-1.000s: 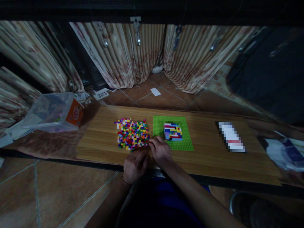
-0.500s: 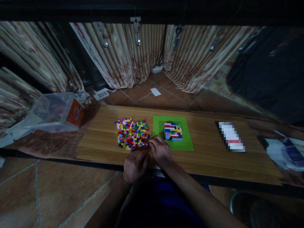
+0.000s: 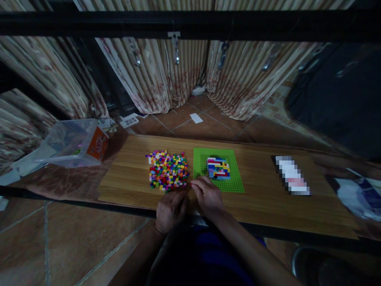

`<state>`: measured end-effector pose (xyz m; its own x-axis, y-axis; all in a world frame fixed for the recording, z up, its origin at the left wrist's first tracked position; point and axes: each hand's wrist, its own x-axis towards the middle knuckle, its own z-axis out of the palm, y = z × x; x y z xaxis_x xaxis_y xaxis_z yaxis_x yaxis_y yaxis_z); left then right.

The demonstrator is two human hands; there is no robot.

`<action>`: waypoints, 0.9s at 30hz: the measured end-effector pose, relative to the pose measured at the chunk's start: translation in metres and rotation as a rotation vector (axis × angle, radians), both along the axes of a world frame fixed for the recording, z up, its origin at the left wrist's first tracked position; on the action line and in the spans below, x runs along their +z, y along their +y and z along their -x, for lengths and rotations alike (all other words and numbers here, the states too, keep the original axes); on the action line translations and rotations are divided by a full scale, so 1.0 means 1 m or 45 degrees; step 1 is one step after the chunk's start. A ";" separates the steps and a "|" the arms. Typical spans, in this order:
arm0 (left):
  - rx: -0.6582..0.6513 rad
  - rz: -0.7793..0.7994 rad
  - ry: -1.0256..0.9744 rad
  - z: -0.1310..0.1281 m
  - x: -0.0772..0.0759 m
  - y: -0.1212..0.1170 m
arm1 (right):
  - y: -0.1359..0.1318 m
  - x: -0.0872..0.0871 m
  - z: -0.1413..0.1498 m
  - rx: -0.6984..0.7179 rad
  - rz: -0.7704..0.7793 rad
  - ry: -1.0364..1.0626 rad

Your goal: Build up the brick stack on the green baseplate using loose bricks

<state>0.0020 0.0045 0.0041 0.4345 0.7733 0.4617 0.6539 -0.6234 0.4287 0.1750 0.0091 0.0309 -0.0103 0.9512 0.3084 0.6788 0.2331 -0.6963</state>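
My right hand (image 3: 209,197) is over the board near its front edge, with thumb and fingers pinched on a small red toy brick (image 3: 192,184). My left hand (image 3: 170,210) rests by the near edge of the board, just below the brick pile, its fingers curled in; whatever they hold, if anything, is hidden. A heap of loose multicoloured toy bricks (image 3: 168,169) lies in front of my left hand. Beyond my right hand, a block built of coloured bricks (image 3: 218,168) stands on a green studded baseplate (image 3: 238,180).
A wooden board (image 3: 125,174) carries these things. To the right lies a phone-like object (image 3: 293,174) with a blurred-out screen. A clear plastic box (image 3: 74,147) with an orange label stands at the left. White and blue packaging (image 3: 360,196) is at the far right.
My right hand has shifted slightly right, away from the pile, with the red brick between its fingertips. My left hand has hardly moved. The whole view has tilted up a little.
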 end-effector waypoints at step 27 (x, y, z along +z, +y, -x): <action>0.017 -0.026 -0.036 -0.002 0.001 0.000 | 0.018 -0.004 -0.091 -0.383 -0.124 -0.118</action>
<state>0.0040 0.0041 0.0047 0.4112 0.7691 0.4893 0.6499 -0.6237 0.4342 0.2661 0.0273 0.0265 0.2343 0.8820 0.4089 0.7865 0.0753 -0.6129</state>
